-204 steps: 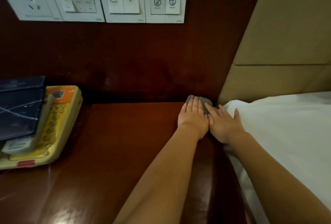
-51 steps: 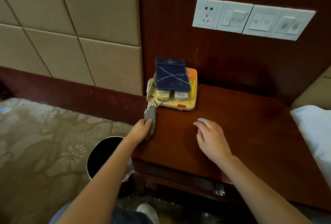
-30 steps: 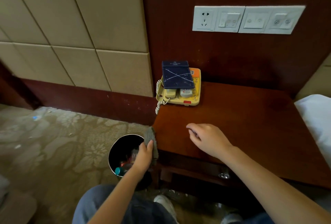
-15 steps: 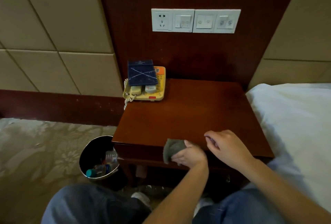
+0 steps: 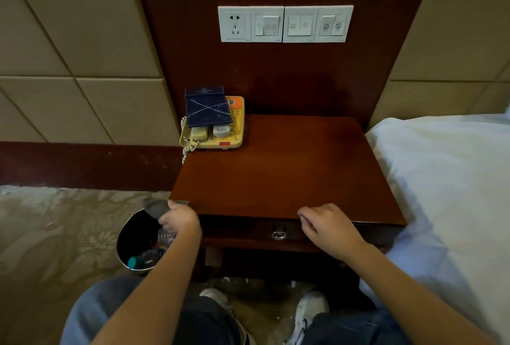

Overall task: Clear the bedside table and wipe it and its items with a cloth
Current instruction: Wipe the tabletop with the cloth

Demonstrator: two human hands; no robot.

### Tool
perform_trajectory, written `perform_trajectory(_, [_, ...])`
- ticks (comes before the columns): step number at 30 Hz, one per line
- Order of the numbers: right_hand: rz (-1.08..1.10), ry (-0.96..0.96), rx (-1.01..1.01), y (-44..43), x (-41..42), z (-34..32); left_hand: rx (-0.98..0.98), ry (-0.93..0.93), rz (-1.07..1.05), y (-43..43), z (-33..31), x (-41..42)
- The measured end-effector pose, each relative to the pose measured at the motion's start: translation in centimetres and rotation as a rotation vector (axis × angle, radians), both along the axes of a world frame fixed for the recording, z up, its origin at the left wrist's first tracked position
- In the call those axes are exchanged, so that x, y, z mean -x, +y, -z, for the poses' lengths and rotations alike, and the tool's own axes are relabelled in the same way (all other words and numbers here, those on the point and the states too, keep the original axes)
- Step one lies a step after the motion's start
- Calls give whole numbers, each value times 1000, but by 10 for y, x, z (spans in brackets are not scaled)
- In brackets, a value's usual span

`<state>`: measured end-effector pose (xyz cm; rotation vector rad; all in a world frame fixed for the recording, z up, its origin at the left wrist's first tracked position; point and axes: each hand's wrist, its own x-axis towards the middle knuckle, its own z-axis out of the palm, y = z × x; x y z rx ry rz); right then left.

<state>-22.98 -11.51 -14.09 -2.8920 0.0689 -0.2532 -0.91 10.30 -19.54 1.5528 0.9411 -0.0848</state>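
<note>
Head view. Left hand (image 5: 180,220) at the front-left corner of the bench (image 5: 276,179), fingers curled round a grey cloth (image 5: 155,207) held at that corner. Right hand (image 5: 328,227) rests on the front edge, fingers curled together, holding nothing. Yellow telephone (image 5: 236,130) at the back-left corner, with a dark blue folder (image 5: 208,108) lying on it. Waste bin (image 5: 132,237) on the floor beside the left edge.

I see a hotel bedroom — padded wall panels (image 5: 82,41), bedside switch panel (image 5: 285,23), yellow phone (image 5: 236,126) on the tabletop (image 5: 289,173), white bed (image 5: 447,179) alongside, patterned carpet (image 5: 55,228).
</note>
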Motion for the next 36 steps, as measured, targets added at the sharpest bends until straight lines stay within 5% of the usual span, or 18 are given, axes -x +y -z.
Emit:
perform_trajectory(4, [6, -6, 25, -6, -4, -9, -349, -197, 276, -32, -5, 44])
perform_trajectory(12, [153, -50, 118, -47, 22, -17, -1273, -648, 1360, -113, 1, 134])
perform_trajectory(19, [378, -98, 253, -85, 61, -11, -1370, -903, 2072, -220, -22, 180])
perform_trajectory(25, [466, -94, 295, -95, 81, -11, -1277, -1055, 2114, -213, -20, 165])
perform_trajectory(36, [439, 68, 278, -34, 38, -20, -1167, -840, 1937, -119, -25, 104])
